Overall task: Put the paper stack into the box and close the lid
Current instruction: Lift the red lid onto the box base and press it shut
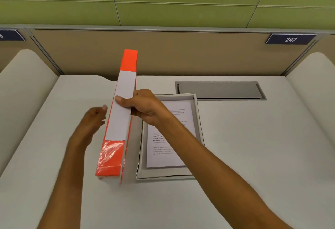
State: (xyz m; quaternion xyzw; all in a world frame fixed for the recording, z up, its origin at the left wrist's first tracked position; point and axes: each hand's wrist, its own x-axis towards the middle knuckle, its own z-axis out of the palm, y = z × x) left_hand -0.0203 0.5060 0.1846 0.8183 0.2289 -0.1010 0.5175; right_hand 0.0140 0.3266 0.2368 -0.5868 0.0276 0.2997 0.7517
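Note:
An open white box (198, 119) lies on the desk with the printed paper stack (168, 138) flat inside it. Just left of the box, the orange lid (125, 87) stands on its long edge, its upper rim showing a white strip. My right hand (145, 106) grips that upper rim, thumb on the left side and fingers on the right. On the lid's left side is my left hand (93, 119), fingers loosely curled, close to the lid's face; whether it touches is unclear.
A white desk (253, 147) is enclosed by a tan partition at the back and rounded white side panels. A grey recessed cable flap (220, 90) lies just behind the box. A sign reading 247 (291, 39) hangs at the upper right.

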